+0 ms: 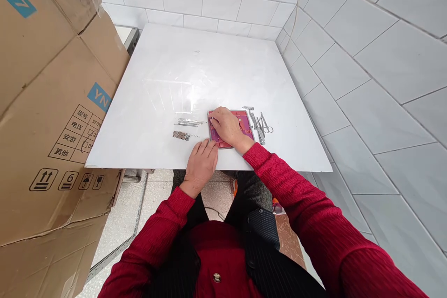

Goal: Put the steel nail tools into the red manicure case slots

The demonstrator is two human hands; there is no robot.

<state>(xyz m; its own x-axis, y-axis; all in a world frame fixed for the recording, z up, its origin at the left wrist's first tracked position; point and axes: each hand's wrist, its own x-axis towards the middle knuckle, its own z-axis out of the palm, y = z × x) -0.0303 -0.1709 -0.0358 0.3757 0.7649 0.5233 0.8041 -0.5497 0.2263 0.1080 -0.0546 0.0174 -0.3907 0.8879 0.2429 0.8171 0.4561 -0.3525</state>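
Observation:
A flat manicure case (246,123) with a red and purple lining lies open near the table's front edge. Over its left half is my right hand (226,126), its fingers bent and closed at the upper left of the lining; what they pinch, if anything, is hidden. My left hand (201,162) holds the case at its lower left corner, fingers close together. To the left lie several thin metal tools (188,122) and a cluster of small metal pieces (181,135). On the right, small scissors (267,128) lie among other metal tools (257,123).
The white tabletop (244,70) meets tiled walls (370,70) at the back and right. Tall cardboard boxes (70,88) stand close along the left side. A thin cable (296,9) hangs in the far right corner. My legs are under the front edge.

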